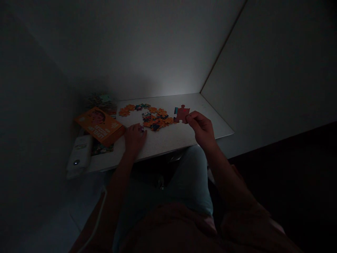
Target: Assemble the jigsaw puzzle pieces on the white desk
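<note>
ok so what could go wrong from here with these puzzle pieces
The right hand pinches a puzzle piece near its edge, so it might slip. The left hand is close to the orange box, which a nudge could shift. The light is dim, so darker bits in the piece pile may be hard to tell apart.

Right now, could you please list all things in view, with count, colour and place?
table: one, white, centre
walls: at least two, grey, behind and right
orange box: one, on table's left part
white case: one, table's left end
patterned sheet: one, dark, partly under box
clutter: count unclear, greyish, behind box
loose puzzle pieces: many, mostly orange, mid-table
raised puzzle piece: one, reddish and blue, right hand
white cord: one, by left forearm
jeans: blue, below table
left hand: one, on table
right hand: one, pinching piece
</note>
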Available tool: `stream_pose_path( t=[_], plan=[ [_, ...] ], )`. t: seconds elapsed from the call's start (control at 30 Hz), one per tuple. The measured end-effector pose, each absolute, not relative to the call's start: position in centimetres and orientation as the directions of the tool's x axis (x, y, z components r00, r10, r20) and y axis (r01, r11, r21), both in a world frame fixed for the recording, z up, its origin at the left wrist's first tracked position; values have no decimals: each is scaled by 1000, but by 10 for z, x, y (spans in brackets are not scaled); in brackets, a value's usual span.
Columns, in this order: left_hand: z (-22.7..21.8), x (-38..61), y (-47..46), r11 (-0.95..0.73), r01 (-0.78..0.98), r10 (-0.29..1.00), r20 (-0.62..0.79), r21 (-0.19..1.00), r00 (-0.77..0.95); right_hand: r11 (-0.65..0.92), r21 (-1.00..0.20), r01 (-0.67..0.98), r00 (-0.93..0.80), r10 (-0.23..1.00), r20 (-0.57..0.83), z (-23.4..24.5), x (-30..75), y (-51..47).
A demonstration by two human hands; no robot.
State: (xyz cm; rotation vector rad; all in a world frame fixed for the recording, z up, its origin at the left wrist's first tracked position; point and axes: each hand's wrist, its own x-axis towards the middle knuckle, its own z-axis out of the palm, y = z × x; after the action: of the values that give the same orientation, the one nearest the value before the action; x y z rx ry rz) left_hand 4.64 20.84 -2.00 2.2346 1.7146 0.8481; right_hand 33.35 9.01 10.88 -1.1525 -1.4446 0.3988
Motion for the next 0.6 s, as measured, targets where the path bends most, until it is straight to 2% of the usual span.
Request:
stream_pose_path(
  t=[0.13,0.27,0.37,0.47,0.53,0.6],
  plan=[
    [-20,46,209,-298,812,936,321,502,145,426,-775,466,179,812,555,99,353,91],
    [-19,43,210,-277,792,943,310,543,118,294,-790,539,296,811,504,59,419,124],
    [-18,41,211,-248,766,954,286,593,88,135,-812,568,400,817,416,19,479,150],
    [-17,40,213,-254,724,957,277,641,90,-148,-764,628,522,809,272,-14,515,161],
    [-16,41,213,-281,697,953,276,660,122,-281,-707,649,611,746,265,-30,518,160],
    [-15,43,213,-315,682,947,267,660,179,-288,-661,693,600,739,307,-40,504,159]
  ],
)
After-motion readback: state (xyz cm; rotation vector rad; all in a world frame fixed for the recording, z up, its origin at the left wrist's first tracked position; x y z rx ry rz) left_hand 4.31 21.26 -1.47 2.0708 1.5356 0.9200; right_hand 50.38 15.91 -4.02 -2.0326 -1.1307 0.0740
